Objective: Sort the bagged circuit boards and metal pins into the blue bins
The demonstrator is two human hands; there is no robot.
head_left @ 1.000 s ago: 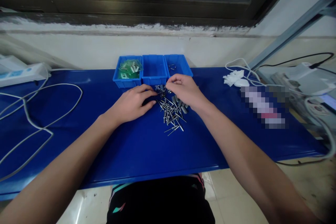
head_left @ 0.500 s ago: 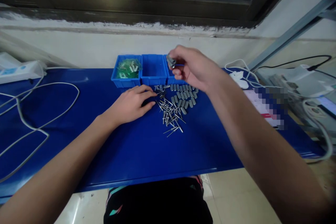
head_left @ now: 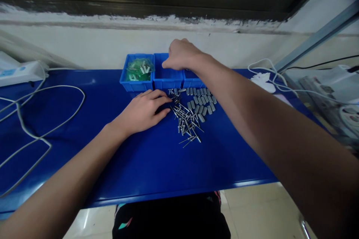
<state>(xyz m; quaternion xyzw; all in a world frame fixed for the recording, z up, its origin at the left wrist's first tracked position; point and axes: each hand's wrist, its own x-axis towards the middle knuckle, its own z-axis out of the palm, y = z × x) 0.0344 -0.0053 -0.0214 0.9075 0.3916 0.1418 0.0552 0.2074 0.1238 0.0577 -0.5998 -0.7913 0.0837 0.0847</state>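
Observation:
My right hand [head_left: 181, 55] is above the middle blue bin [head_left: 168, 83], fingers curled down and hidden behind the back of the hand. The grey coupling nuts it held half a second ago do not show in it now. My left hand [head_left: 147, 111] lies on the table with fingers stretched and slightly apart, its fingertips at the left edge of the loose pop rivets [head_left: 186, 119]. To the right of the rivets, more grey coupling nuts [head_left: 201, 100] lie in loose rows, partly next to my right forearm.
The left blue bin [head_left: 136, 86] holds a green bag [head_left: 138, 70] with metal pieces. My right arm partly covers the right blue bin [head_left: 193, 82]. White cables [head_left: 81, 97] loop across the blue table [head_left: 157, 168] at left. A crumpled white item [head_left: 263, 82] lies at right.
My right hand has moved left from the right bin to above the middle bin and turned, hiding the coupling nuts. My left hand stays by the rivets. The view has shifted slightly.

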